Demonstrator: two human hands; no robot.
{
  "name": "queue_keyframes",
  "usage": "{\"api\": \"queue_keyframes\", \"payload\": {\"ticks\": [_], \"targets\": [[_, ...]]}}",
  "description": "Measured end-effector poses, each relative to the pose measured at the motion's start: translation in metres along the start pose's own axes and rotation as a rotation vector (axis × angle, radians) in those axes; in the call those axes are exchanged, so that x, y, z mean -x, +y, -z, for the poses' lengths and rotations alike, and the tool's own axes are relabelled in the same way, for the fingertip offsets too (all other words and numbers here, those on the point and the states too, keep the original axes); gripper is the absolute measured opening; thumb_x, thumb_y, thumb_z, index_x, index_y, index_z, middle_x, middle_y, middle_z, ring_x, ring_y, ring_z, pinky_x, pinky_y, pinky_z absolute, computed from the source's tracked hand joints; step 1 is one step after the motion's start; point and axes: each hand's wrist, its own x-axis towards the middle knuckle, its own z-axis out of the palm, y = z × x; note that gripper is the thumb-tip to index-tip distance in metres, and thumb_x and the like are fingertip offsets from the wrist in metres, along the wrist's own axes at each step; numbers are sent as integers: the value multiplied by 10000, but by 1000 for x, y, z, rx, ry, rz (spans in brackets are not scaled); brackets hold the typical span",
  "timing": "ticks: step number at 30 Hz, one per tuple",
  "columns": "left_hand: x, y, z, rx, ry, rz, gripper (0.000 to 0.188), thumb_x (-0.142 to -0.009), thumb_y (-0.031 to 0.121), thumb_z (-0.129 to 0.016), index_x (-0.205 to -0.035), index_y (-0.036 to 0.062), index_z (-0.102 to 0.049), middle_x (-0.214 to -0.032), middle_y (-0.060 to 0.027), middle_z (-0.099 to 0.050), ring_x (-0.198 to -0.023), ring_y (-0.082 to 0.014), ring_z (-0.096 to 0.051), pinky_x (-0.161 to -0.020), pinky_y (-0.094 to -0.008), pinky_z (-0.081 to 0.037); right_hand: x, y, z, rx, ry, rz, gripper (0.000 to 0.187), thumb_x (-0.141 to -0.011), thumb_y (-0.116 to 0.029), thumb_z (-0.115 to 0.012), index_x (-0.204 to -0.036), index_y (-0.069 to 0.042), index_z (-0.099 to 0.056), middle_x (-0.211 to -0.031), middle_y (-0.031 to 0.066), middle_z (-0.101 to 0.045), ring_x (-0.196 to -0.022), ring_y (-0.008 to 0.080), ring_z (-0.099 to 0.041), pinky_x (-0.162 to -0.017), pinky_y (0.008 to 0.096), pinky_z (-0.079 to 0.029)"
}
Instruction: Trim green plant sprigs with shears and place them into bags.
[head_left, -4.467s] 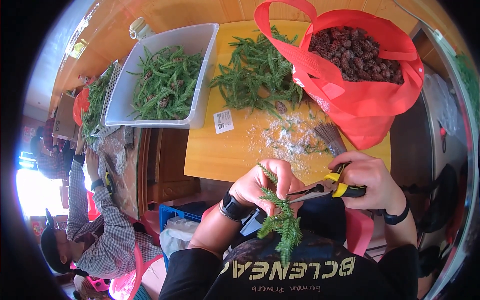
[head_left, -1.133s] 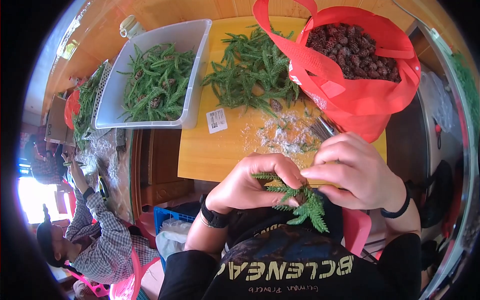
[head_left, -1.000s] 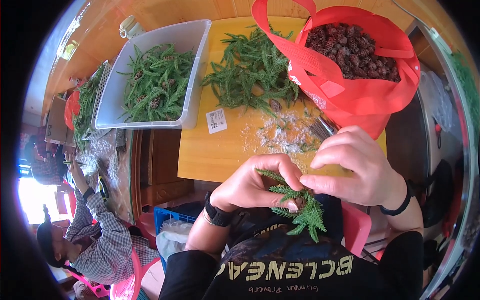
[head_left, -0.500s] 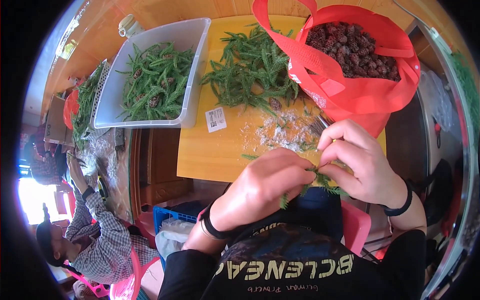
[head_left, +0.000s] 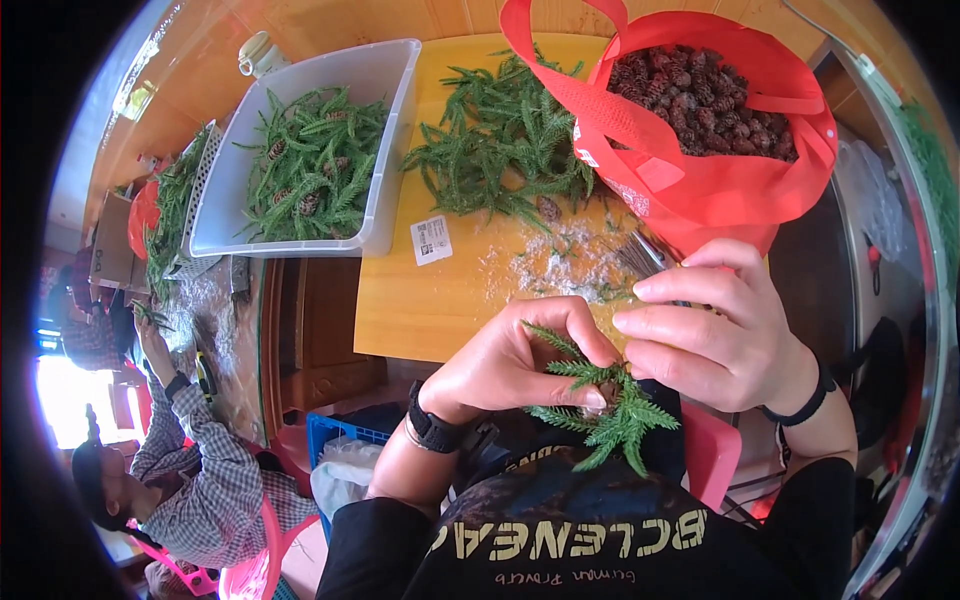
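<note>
We pinch the green sprig (head_left: 600, 405) in our curled left hand (head_left: 520, 365) – tips fanning right and down – while our right hand (head_left: 715, 335) hovers just above, fingers half-open, holding nothing we can see.

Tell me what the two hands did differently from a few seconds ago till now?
The right hand showed yellow-handled pliers a few seconds ago; none can be seen in it now, and it has closed in on the left hand. The green sprig stayed pinched in the left hand and now hangs lower. The red bag, white tub and loose greens did not move.
</note>
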Motion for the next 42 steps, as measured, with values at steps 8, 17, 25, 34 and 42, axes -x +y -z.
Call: {"api": "queue_keyframes", "payload": {"ticks": [8,17,25,34,42], "targets": [[0,16,-22,-1050,115,-342,277,-629,-72,-700,-865,33,-600,-907,-97,-650,-842,-248,-631,-737,-328,-501,-1,-1,4,-218,-201,-366,237,-599,-38,-711,-773,-57,-551,-1032,67,-564,-1010,302,-529,-819,397,-412],[4,1,2,-119,14,-3,224,-751,-14,-709,-931,22,-580,-960,-38,-615,-917,-109,-586,-797,-248,-491,-2,0,6,-76,-49,-73,196,-672,-155,-687,-850,-115,-617,-1027,26,-595,-1031,239,-542,-800,405,-425],[-1,3,-9,-618,104,-124,241,-671,-49,-734,-855,22,-596,-939,-94,-645,-872,-183,-621,-766,-298,-494,-8,0,11,-127,-162,-230,171,-651,-122,-710,-737,-85,-568,-1023,31,-596,-1036,293,-525,-805,437,-410],[3,4,-5,-328,76,-43,214,-758,-8,-705,-926,22,-576,-952,-32,-605,-909,-98,-582,-794,-254,-490,-9,1,15,-109,-109,-200,218,-682,-198,-693,-868,-100,-638,-1059,36,-593,-1039,260,-536,-795,422,-427],[3,1,-3,11,27,55,260,-720,-31,-733,-908,16,-559,-938,-67,-607,-902,-123,-587,-791,-271,-490,-5,4,8,-25,-16,-26,104,-677,-151,-676,-764,-108,-638,-935,-2,-626,-989,215,-573,-804,401,-430]]}}
